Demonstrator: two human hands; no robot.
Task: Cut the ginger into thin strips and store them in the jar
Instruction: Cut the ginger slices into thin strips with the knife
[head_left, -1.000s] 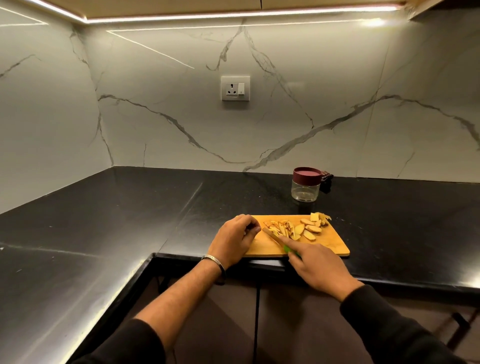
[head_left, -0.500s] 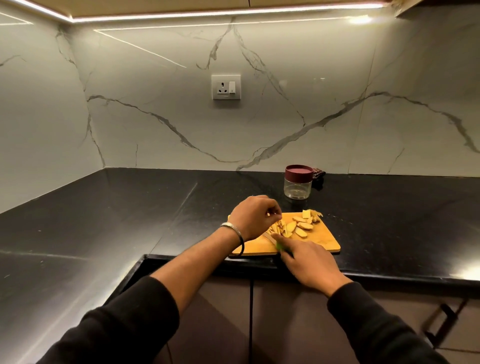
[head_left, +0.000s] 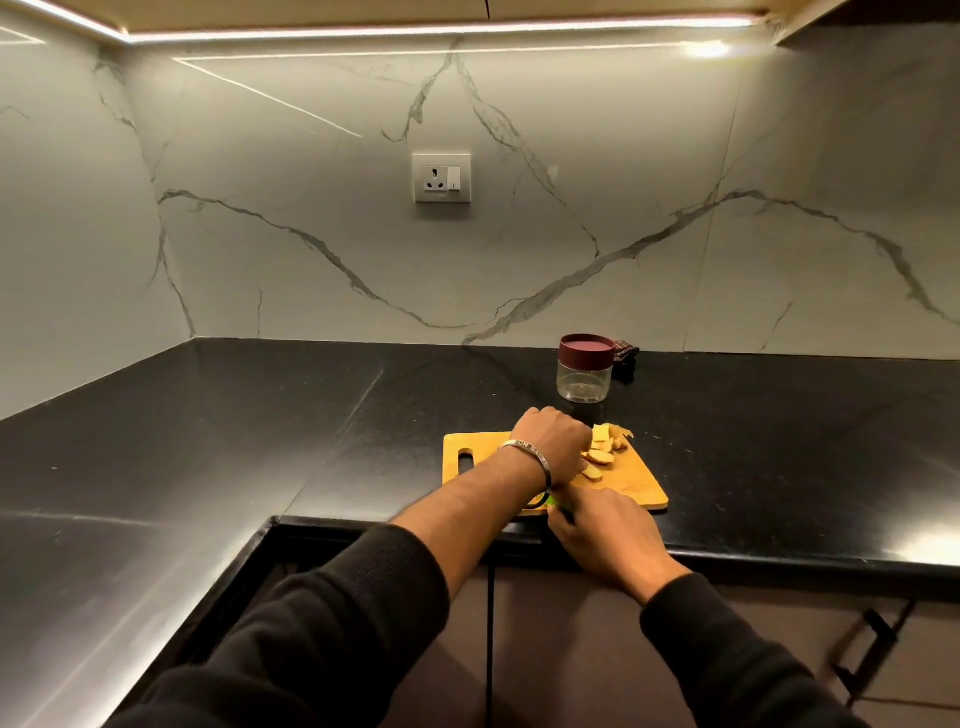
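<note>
With the left hand (head_left: 551, 448) curled over the ginger slices (head_left: 598, 458) and the right hand (head_left: 605, 535) gripping the knife (head_left: 557, 503) — crossed wrists hide the blade, risking a nicked finger.

Polished stone, oiled-looking wood, clear plastic or glass.

The counter (head_left: 260, 441) was black stone, glossy enough to mirror the strip light along its front edge. The wall (head_left: 571, 234) behind it looked like smooth white marble with grey veins. The cutting board (head_left: 639, 491) was pale wood with a satin sheen. The jar (head_left: 577, 383) was clear, under a matt maroon lid (head_left: 587, 348). A bangle (head_left: 530, 453) on the left wrist shone like metal; the sleeves (head_left: 332, 623) were dark matt knit.
</note>
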